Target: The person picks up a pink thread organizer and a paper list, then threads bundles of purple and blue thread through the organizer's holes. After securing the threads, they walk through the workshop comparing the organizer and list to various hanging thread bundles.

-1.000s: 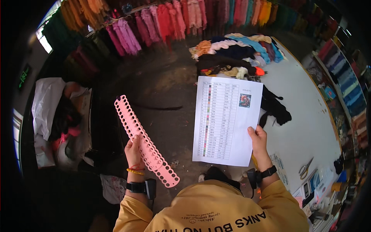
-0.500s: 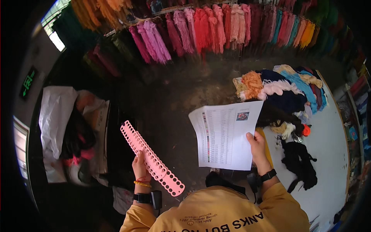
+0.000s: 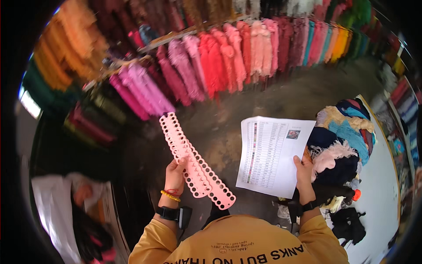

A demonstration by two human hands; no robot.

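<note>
Head cam: L hand (image 3: 175, 175) closed on pink perforated strips (image 3: 193, 165), thumb on top; strips overlap, slanting w/ far end to L. R hand (image 3: 304, 172) grips R edge of printed sheet (image 3: 273, 161), apart from strips. Yarn heap (image 3: 340, 152) R of sheet.

Long flat pink strips (image 3: 196, 169) I see dotted with holes, white rectangular paper sheet (image 3: 276, 160) gridded grey, mustard-yellow cloth top (image 3: 250, 229) lettered black
</note>
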